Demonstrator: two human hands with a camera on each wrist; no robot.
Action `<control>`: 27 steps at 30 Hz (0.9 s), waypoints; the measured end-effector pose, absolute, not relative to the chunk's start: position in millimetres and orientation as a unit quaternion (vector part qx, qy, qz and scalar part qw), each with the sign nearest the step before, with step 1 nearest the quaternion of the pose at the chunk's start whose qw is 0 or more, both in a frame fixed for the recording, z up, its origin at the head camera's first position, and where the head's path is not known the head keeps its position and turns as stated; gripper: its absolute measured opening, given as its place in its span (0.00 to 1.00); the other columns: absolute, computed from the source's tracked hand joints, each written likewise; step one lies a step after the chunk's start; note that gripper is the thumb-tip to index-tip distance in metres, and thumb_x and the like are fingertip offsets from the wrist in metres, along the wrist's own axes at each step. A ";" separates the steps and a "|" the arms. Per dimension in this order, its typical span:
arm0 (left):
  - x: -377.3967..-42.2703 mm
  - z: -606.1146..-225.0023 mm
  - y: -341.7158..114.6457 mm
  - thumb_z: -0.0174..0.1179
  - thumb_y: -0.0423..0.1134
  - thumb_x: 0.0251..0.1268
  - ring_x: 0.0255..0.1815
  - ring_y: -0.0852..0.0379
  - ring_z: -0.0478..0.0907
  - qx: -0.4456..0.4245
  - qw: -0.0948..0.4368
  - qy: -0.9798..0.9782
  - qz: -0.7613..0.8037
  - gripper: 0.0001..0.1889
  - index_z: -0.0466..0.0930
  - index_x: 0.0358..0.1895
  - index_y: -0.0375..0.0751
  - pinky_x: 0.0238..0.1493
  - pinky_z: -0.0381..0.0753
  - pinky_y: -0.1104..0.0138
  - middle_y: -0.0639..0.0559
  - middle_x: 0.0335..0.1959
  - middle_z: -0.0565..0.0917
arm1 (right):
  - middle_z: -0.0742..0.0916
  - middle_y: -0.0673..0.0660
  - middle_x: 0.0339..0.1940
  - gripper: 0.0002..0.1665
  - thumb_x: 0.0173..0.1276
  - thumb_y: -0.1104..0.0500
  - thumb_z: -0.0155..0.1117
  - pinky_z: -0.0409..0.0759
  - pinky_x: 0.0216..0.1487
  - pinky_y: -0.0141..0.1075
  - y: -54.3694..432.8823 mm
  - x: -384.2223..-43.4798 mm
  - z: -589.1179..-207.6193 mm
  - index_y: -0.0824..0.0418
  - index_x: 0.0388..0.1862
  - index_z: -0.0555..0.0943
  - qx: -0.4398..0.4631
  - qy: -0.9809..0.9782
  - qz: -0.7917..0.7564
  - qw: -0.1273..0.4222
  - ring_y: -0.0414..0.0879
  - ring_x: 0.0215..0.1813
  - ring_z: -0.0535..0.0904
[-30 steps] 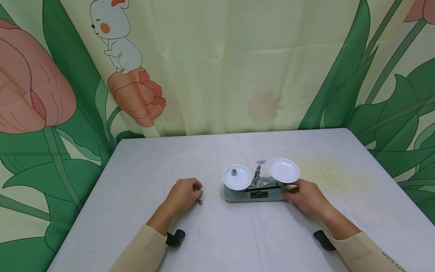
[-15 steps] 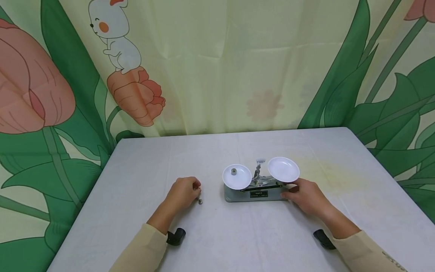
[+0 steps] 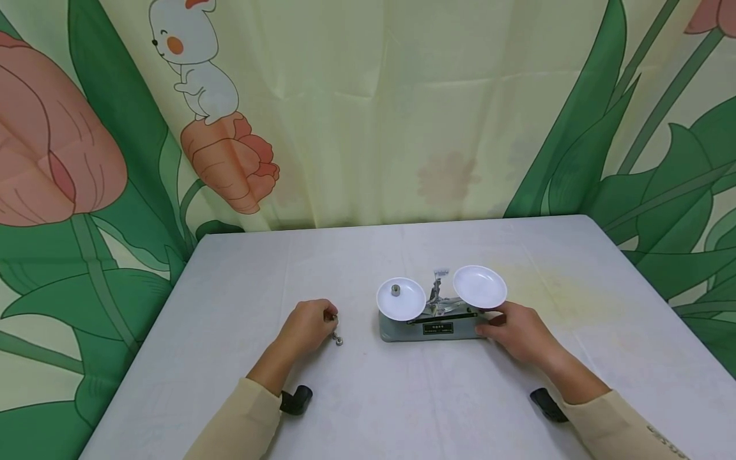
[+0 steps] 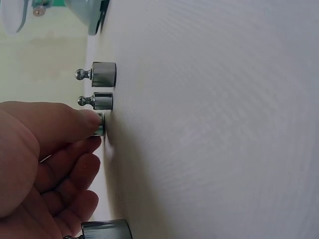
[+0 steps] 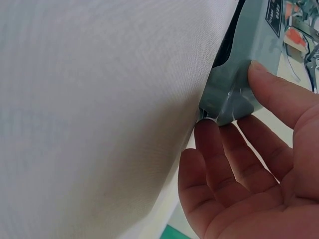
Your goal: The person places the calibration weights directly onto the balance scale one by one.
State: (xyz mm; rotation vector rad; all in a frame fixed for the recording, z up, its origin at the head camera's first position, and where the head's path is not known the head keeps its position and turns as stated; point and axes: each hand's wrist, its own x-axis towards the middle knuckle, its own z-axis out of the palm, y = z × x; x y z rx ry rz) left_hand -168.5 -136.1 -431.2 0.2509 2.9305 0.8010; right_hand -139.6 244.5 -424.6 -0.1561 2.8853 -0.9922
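Observation:
My left hand (image 3: 308, 324) pinches a small metal weight (image 4: 101, 124) between thumb and fingers, just at the white tabletop; the fingers hide most of it. Beside it, two knobbed calibration weights (image 4: 103, 74) stand in the left wrist view, and a larger weight (image 4: 107, 230) shows at the bottom edge. My right hand (image 3: 522, 331) holds the right end of the grey balance scale (image 3: 402, 331), its thumb on the front of the base and fingertips against the end. One weight (image 3: 395, 290) sits on the left pan (image 3: 405, 308). The right pan (image 3: 480, 286) bears nothing and stands higher.
A white cloth covers the table (image 3: 368, 396). Behind its far edge hangs a printed curtain (image 3: 356, 128) with flowers, leaves and a rabbit. A black wrist device (image 3: 297, 400) is on the left arm, another black device (image 3: 548, 406) on the right.
My left hand has shifted very slightly left, and a bit of metal now shows at its fingertips. The right hand and the balance scale stay as they were.

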 end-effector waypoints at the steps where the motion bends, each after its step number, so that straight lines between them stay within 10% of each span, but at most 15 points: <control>1: -168.5 -431.2 -135.9 0.67 0.31 0.63 0.36 0.57 0.79 0.082 0.047 0.960 0.265 0.05 0.85 0.41 0.38 0.40 0.81 0.63 0.54 0.33 0.84 | 0.85 0.68 0.51 0.34 0.59 0.56 0.76 0.82 0.44 0.51 244.6 -139.6 -424.7 0.72 0.59 0.77 -0.052 0.944 -0.324 0.043 0.59 0.46 0.85; 27: -156.0 -380.1 -101.8 0.65 0.32 0.67 0.50 0.51 0.80 0.170 -0.018 0.920 0.353 0.11 0.86 0.51 0.40 0.54 0.79 0.55 0.52 0.46 0.85 | 0.86 0.68 0.50 0.33 0.59 0.56 0.76 0.82 0.43 0.50 244.6 -139.3 -423.9 0.72 0.59 0.77 -0.050 0.944 -0.323 0.045 0.59 0.46 0.84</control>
